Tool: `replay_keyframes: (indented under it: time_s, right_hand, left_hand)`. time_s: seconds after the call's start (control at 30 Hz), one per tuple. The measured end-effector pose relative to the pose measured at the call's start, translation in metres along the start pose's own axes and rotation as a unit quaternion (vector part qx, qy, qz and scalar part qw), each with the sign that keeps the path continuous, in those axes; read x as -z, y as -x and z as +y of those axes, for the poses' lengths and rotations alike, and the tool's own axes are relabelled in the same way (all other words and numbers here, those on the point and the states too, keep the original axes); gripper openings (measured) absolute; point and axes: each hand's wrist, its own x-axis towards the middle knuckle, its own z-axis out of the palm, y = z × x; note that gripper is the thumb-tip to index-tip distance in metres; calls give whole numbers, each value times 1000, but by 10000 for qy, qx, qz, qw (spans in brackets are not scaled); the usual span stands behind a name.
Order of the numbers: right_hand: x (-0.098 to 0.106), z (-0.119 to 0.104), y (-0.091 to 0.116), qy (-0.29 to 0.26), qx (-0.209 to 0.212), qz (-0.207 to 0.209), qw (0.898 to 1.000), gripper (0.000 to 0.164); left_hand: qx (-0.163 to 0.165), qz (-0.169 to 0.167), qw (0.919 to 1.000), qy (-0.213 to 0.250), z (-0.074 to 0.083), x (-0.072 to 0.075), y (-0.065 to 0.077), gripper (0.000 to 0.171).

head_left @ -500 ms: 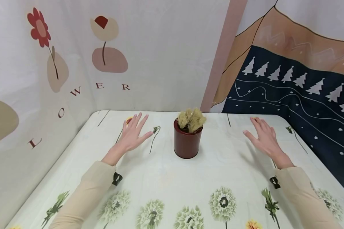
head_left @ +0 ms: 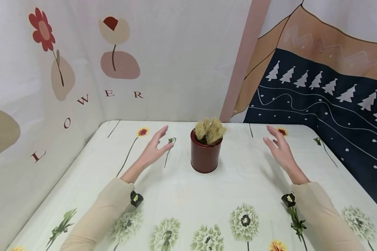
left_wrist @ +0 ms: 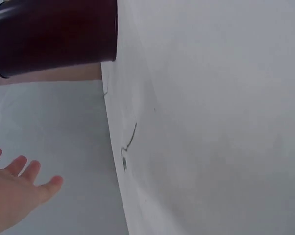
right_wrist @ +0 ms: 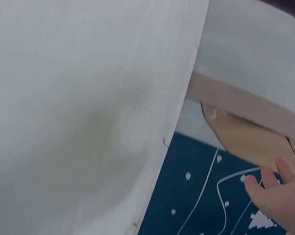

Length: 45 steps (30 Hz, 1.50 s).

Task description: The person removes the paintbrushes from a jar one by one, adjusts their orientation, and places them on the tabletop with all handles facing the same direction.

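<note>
A dark red cylindrical pot (head_left: 205, 158) stands upright on the table, with tufts of dried yellowish fluffy grass heads (head_left: 211, 131) rising from its top. Left of it, my left hand (head_left: 152, 150) hovers over the cloth with loosely bent fingers, thumb toward the pot, holding nothing. On the other side, my right hand (head_left: 281, 150) is raised too, thumb toward the pot, also holding nothing. The pot (left_wrist: 54, 36) fills the upper left of the left wrist view, apart from the left fingers (left_wrist: 32, 171). Only its dark edge (right_wrist: 288, 6) enters the right wrist view.
A white tablecloth (head_left: 176, 188) printed with flowers and dandelions covers the table. Behind it hangs a pale cloth (head_left: 182, 62) with flower shapes and letters. To the right is a navy cloth (head_left: 301, 101) with white trees. Small black wrist devices (head_left: 136, 198) sit under the sleeves.
Both hands have turned from palm-down to thumbs-inward and moved somewhat toward the pot, the left to the right and the right to the left. The pot has stayed in place.
</note>
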Motion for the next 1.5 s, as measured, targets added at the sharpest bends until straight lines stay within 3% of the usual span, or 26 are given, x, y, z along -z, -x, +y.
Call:
replay_keyframes:
  time_s: [0.1, 0.17, 0.2, 0.23, 0.3, 0.43, 0.6, 0.87, 1.1, 1.3, 1.5]
  right_hand:
    - [-7, -5, 0, -335, 24, 4, 9994, 52]
    - [-9, -23, 4, -543, 64, -83, 9985, 50]
    - [-10, -25, 4, -606, 138, -89, 9980, 49]
    - [-12, -41, 7, -573, 129, -84, 9982, 48]
    - [-16, -45, 7, -635, 175, -125, 9977, 47]
    - [-25, -53, 7, -870, 277, -210, 9956, 44]
    - [-38, -51, 4, -1392, 510, -367, 9883, 41]
    - [-50, -80, 1, -1556, 223, -784, 9845, 43]
    - [-59, -92, -5, -1824, 269, -1060, 9771, 41]
    - [-63, -97, -9, -1743, 290, -1122, 9779, 40]
    - [-66, -102, -11, -1809, 331, -1129, 9764, 36]
  left_hand:
    - [-55, -151, 9976, 672, 14, -3, 0, 63]
    - [-16, -266, 9940, 1056, 26, -4, -1, 61]
    - [0, -329, 9921, 1214, 32, -5, -1, 60]
    - [-22, -380, 9902, 1342, 33, -6, -3, 59]
    - [-50, -471, 9879, 1477, 37, -8, -5, 59]
    - [-91, -647, 9857, 1553, 42, -12, -11, 61]
    - [43, -831, 9820, 1694, 32, -20, -21, 64]
    - [181, -1033, 9758, 1921, 24, -30, -29, 65]
    - [309, -1100, 9726, 2027, 23, -35, -34, 60]
    - [474, -1195, 9712, 2008, 29, -36, -35, 61]
    - [552, -1235, 9707, 1988, 47, -33, -30, 60]
